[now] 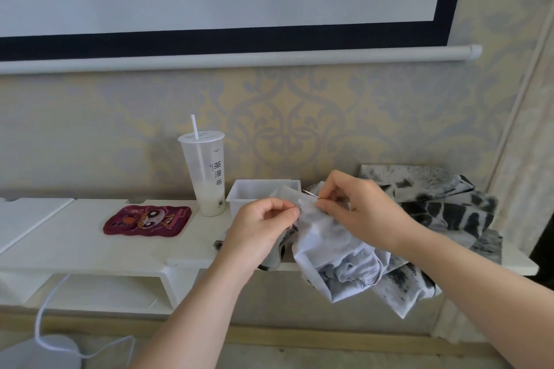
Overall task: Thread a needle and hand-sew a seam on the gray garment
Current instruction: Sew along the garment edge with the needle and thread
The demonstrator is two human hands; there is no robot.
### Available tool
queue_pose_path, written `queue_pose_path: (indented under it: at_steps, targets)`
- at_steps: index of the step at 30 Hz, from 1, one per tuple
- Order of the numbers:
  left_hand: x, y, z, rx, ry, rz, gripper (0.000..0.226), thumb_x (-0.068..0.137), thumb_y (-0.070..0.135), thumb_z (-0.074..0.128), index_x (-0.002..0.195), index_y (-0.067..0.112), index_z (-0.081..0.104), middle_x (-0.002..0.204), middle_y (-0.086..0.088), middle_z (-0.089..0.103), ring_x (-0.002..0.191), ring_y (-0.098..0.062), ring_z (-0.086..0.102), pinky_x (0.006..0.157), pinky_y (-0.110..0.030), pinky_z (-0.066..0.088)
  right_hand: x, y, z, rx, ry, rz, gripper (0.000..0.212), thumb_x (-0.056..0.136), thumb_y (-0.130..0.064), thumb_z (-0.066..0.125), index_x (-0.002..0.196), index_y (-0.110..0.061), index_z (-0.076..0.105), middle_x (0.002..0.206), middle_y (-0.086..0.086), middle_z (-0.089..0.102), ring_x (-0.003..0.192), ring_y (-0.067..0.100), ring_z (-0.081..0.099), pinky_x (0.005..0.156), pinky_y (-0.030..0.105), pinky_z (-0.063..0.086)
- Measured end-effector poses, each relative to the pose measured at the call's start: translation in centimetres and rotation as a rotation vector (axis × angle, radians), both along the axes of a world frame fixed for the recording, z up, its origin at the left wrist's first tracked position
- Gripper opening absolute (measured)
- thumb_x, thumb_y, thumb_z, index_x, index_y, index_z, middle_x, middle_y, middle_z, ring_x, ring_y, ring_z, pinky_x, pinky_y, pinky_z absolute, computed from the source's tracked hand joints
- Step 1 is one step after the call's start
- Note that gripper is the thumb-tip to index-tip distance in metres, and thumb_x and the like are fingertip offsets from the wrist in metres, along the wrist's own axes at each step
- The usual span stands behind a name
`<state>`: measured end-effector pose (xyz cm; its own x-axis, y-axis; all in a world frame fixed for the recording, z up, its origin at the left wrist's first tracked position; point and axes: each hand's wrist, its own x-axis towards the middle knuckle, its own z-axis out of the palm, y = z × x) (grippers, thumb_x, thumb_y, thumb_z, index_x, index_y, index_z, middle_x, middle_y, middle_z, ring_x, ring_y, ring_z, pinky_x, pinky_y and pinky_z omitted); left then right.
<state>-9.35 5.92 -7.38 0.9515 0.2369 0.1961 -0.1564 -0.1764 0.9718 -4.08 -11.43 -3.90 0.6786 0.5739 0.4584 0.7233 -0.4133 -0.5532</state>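
1. Gray garment: bunched on the front edge of the white shelf, approx 4 o'clock from frame centre. Lower folds hang off the edge; the top fold is lifted btwn both hands.
2. Phone case: maroon w/ a cartoon face, flat on the shelf at 9 o'clock of the hands. Its lettering is too blurred to read.
3. Cup w/ straw, at 3 o'clock of the case: vertical print reads 茶瀑布. Small print on the lid and the logo near the base are illegible.
4. White box: at 3 o'clock of the cup, no label seen.
5. Left hand: thumb + forefinger pinch the garment's upper edge, other fingers curled under.
6. Needle: thin metal, tip toward 10 o'clock, at the fold. Thread too fine to see.
7. Right hand: fingertips pinch the needle's rear end, close against the cloth.
8. Patterned cloth, black-white, at 3 o'clock of the right hand; can't tell if it's the same piece.
9. Handling, my guess: the fabric looks light, thin and limp, so it'll slump and shift. Best held close to the stitch line, kept taut btwn pinch pts. The needle is small, slick and sharp, so grip near the eye end.
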Motion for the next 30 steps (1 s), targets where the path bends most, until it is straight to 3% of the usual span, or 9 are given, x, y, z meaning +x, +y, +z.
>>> queue_pose_path:
  at_steps: [3,5,7,9,13,17,24,28,30]
  targets:
    - [0.0,0.2,-0.1,0.011,0.021,-0.042,0.009,0.086,0.019,0.068,0.084,0.026,0.073,0.079,0.012,0.073,0.08,-0.004,0.067,0.086,-0.024,0.049,-0.1,-0.3,1.0,0.008,0.067,-0.003,0.009,0.089,-0.016,0.063,0.082,-0.018,0.058,0.077,-0.006,0.066,0.07,0.002,0.059,0.065,0.015,0.046]
    - [-0.1,0.3,0.0,0.036,0.028,-0.061,0.01,0.086,0.021,0.067,0.085,0.029,0.073,0.086,0.011,0.074,0.087,-0.005,0.068,0.089,-0.025,0.049,0.0,-0.3,1.4,0.009,0.145,0.008,0.009,0.087,-0.016,0.066,0.08,-0.017,0.06,0.079,-0.004,0.069,0.074,0.003,0.063,0.071,0.02,0.051]
    - [-0.1,0.3,0.2,0.069,0.019,-0.055,0.011,0.087,0.021,0.067,0.082,0.029,0.073,0.084,0.01,0.074,0.084,-0.003,0.066,0.086,-0.021,0.049,0.2,0.0,1.9,0.008,0.255,0.038,0.01,0.084,-0.018,0.07,0.079,-0.014,0.062,0.084,0.0,0.072,0.082,0.012,0.068,0.081,0.031,0.055]
    - [-0.2,0.2,0.6,0.076,-0.005,-0.042,0.013,0.086,0.019,0.067,0.079,0.029,0.072,0.079,0.012,0.072,0.079,0.0,0.065,0.079,-0.015,0.047,0.0,0.4,2.3,-0.02,0.322,0.062,0.015,0.081,-0.022,0.073,0.079,-0.01,0.063,0.087,0.002,0.074,0.086,0.017,0.069,0.085,0.034,0.055]
    - [-0.5,0.0,1.0,0.056,-0.057,-0.038,0.013,0.086,0.01,0.067,0.08,0.02,0.07,0.079,0.006,0.072,0.074,-0.001,0.063,0.07,-0.009,0.047,-0.6,1.1,2.7,-0.068,0.264,-0.007,0.016,0.079,-0.021,0.075,0.075,-0.01,0.064,0.077,0.003,0.072,0.077,0.02,0.067,0.073,0.028,0.053]
    - [-0.7,-0.2,0.8,0.04,-0.084,-0.026,0.008,0.086,0.01,0.067,0.082,0.017,0.069,0.077,0.003,0.071,0.071,-0.003,0.061,0.068,-0.009,0.046,-1.1,1.3,2.0,0.019,0.194,-0.045,0.014,0.078,-0.015,0.076,0.072,-0.008,0.064,0.073,0.004,0.071,0.074,0.021,0.066,0.073,0.029,0.053]
    - [-0.8,0.0,0.7,0.024,-0.063,-0.044,0.007,0.088,0.016,0.066,0.084,0.017,0.072,0.071,0.013,0.069,0.071,0.002,0.061,0.07,-0.008,0.047,-1.3,1.1,1.1,0.1,0.257,-0.034,0.013,0.078,-0.012,0.075,0.073,-0.005,0.065,0.067,-0.006,0.069,0.064,0.005,0.064,0.066,0.015,0.051]
    - [-0.9,0.1,0.7,0.063,-0.052,-0.053,0.01,0.088,0.018,0.065,0.08,0.019,0.071,0.069,0.014,0.068,0.068,0.002,0.06,0.069,-0.008,0.045,-0.5,-0.2,3.1,0.096,0.386,-0.015,0.011,0.081,-0.027,0.071,0.08,-0.017,0.072,0.077,-0.004,0.073,0.074,0.009,0.067,0.08,0.025,0.051]
    - [-0.9,0.2,0.7,0.074,-0.042,-0.062,0.01,0.089,0.018,0.064,0.081,0.02,0.071,0.068,0.015,0.067,0.068,0.003,0.059,0.069,-0.007,0.044,0.8,-0.4,4.0,0.079,0.231,-0.1,0.007,0.083,-0.025,0.07,0.081,-0.02,0.073,0.076,-0.005,0.072,0.073,0.008,0.065,0.077,0.021,0.049]
